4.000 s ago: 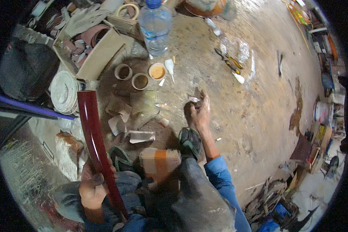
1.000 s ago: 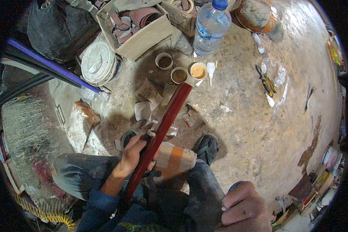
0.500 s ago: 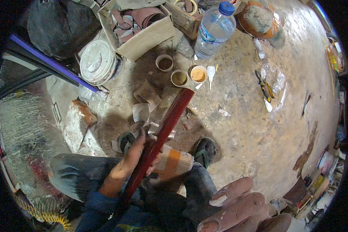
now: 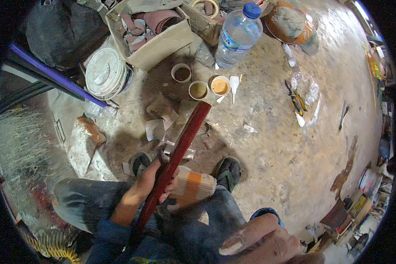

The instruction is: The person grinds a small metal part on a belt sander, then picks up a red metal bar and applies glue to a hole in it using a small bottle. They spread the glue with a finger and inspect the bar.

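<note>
My left hand [image 4: 141, 185] is closed around a dark red, glossy round rod [image 4: 180, 147], which slants from my lap up toward the cups. Behind the rod, between my knees, is a pale cardboard-like piece with an orange band [image 4: 192, 187]. Close to the camera at the lower right, my right hand [image 4: 268, 244] has a finger stretched out to the left, and nothing shows in its grasp. Its other fingers are partly cut off by the lower edge. A blue curved edge [image 4: 267, 212] shows behind its knuckles; I cannot make out what it belongs to.
Three small cups [image 4: 199, 90] with brownish and orange contents stand ahead, beside a white spatula [image 4: 234, 88]. Beyond are a large water bottle [image 4: 238, 37], a box of sandpaper rolls [image 4: 160, 48] and a lidded white bucket [image 4: 103, 75]. Pliers [image 4: 297, 99] lie to the right; paper scraps [image 4: 156, 130] lie ahead.
My right hand has drawn its spread fingers in and turned, and the blue edge now shows behind it. The view has shifted slightly; my left hand keeps its hold on the rod.
</note>
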The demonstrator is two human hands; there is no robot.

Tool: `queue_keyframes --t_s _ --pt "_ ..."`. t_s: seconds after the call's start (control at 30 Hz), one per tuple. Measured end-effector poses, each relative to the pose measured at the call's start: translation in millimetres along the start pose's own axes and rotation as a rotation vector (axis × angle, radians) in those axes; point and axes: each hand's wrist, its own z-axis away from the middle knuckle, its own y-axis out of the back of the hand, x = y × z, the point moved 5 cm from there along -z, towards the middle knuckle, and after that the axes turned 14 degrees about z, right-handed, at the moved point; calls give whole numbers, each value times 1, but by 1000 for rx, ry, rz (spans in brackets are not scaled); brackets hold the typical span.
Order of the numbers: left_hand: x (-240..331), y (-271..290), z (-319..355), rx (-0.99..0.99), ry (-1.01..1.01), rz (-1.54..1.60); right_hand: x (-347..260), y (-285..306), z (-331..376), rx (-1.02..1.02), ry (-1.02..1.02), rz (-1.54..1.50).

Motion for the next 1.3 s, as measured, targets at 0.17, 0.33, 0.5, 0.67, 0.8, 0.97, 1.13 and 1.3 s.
queue_keyframes --t_s 0.17,0.33,0.5,0.67,0.8,0.97,1.13,1.3 --pt "1 0 -2 -2 -46 12 -4 5 -1 -28 1 23" --pt "4 -3 -4 15 -32 -49 -8 3 -7 -23 -254 -9" --pt "5 -4 -4 21 -31 -49 2 7 3 -24 142 -70" --pt "3 -6 -2 26 0 -42 -4 4 -3 98 -137 -36" --pt "2 -5 -2 1 7 -53 -2 8 -3 201 110 6" --pt "0 -5 -3 -86 5 -3 2 8 3 185 213 13" --pt "-1 -2 2 51 0 -24 -2 2 1 361 276 8" --pt "4 -7 1 -18 -148 -169 -15 6 5 388 103 206"
